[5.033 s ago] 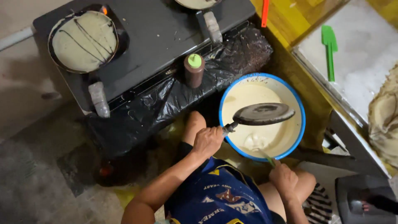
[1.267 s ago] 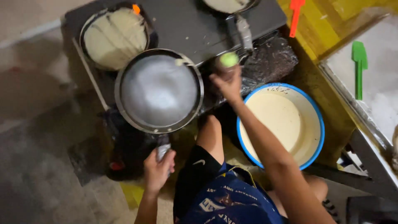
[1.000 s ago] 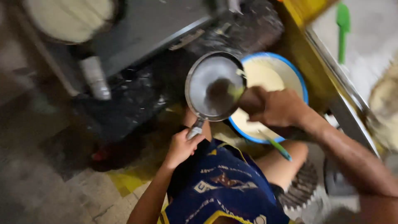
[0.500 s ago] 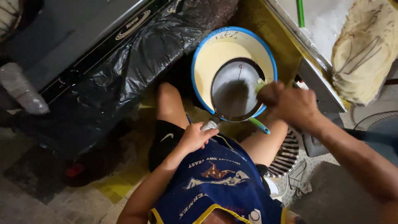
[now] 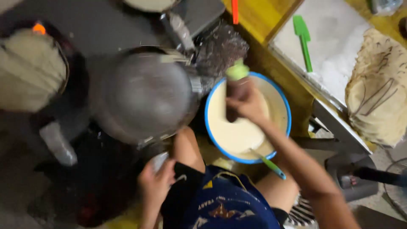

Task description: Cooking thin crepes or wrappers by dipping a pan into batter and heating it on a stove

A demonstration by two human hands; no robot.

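My left hand [image 5: 154, 186] grips the handle of a round grey pan [image 5: 144, 95]. The pan is blurred and hangs above the black stove top [image 5: 97, 25]. My right hand [image 5: 248, 104] holds a brown bottle with a green cap [image 5: 235, 85] upright over a blue-rimmed bowl [image 5: 282, 95] of pale batter. A green-handled tool [image 5: 268, 162] leans in the bowl's near edge. My bent knees lie just below the bowl.
Two pans with pale crepes sit on the stove, one at the left [image 5: 29, 72] and one at the top [image 5: 150, 4]. A green spatula [image 5: 303, 38] lies on a white tray [image 5: 335, 55]. A stack of cooked crepes [image 5: 377, 85] rests at the right.
The pan has swung from over the bowl to the left above the stove. My right hand has left the pan and now holds the bottle over the batter.
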